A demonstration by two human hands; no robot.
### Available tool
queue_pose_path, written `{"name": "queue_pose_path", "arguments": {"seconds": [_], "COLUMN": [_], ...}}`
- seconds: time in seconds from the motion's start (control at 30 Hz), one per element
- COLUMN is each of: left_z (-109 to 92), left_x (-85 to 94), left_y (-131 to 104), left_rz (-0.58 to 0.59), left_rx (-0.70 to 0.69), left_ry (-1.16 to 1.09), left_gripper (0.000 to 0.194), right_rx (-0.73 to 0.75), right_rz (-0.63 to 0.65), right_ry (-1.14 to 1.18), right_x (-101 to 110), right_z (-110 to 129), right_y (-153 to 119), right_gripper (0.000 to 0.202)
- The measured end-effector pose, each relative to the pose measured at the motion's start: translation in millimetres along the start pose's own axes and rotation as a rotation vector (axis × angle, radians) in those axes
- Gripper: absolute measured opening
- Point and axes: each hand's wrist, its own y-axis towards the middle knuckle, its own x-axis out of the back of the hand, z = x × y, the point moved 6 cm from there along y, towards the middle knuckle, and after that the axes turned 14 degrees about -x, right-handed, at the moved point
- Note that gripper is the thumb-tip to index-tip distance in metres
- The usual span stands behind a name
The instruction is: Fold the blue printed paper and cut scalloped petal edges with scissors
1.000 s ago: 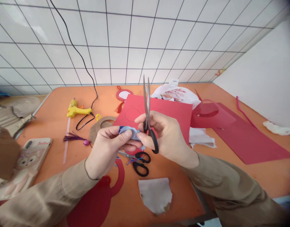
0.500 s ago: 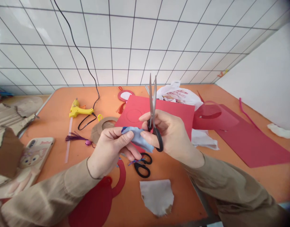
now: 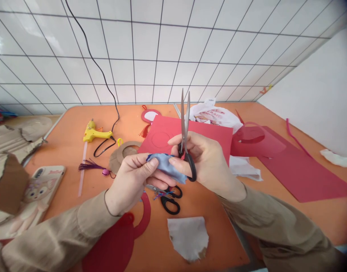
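Note:
My left hand [image 3: 133, 172] pinches a small piece of light blue fabric [image 3: 169, 166] with a darker blue edge. My right hand [image 3: 208, 162] carries scissors [image 3: 184, 121] with black handles, blades pointing up and slightly parted; its thumb also presses on the fabric's right part. Below the fabric, a second pair of scissors [image 3: 171, 204] lies on the table with bits of blue and purple thread by its handles. Behind my hands is a red sheet [image 3: 210, 134] with a drawn circle. A grey-white fabric scrap [image 3: 188, 238] lies in front.
On the orange table [image 3: 218, 226], a yellow glue gun [image 3: 96, 134], a purple tassel [image 3: 91, 165] and a cardboard ring [image 3: 116, 156] lie left. A phone [image 3: 43, 187] and torn cardboard [image 3: 9, 181] are far left. A plastic bag [image 3: 215, 115] and red sheets [image 3: 292, 177] lie right.
The fabric and both hands have shifted very slightly right. My left fingers have drawn up under the fabric, showing more of the scissors on the table.

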Motion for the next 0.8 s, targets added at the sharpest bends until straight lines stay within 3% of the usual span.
{"name": "queue_pose_path", "arguments": {"seconds": [0.3, 0.5, 0.63, 0.8], "left_z": [-1, -1, 0, -4], "left_x": [8.5, 9.3, 8.8, 14.1], "left_y": [1, 0, 2, 4], "left_rz": [-0.085, -0.081, -0.087, -0.185], "left_rx": [-0.083, -0.076, -0.043, -0.034], "left_ry": [0.079, 0.071, 0.102, 0.125], "left_gripper": [0.019, 0.021, 0.011, 0.01], "right_rx": [-0.034, -0.068, -0.111, -0.038], "right_rz": [0.011, 0.088, 0.118, 0.068], "right_ry": [0.023, 0.076, 0.103, 0.13], "right_x": [-2, -4, -6, 2], "right_z": [-3, -8, -13, -7], "right_y": [1, 4, 7, 11], "right_gripper": [0.025, 0.026, 0.026, 0.02]}}
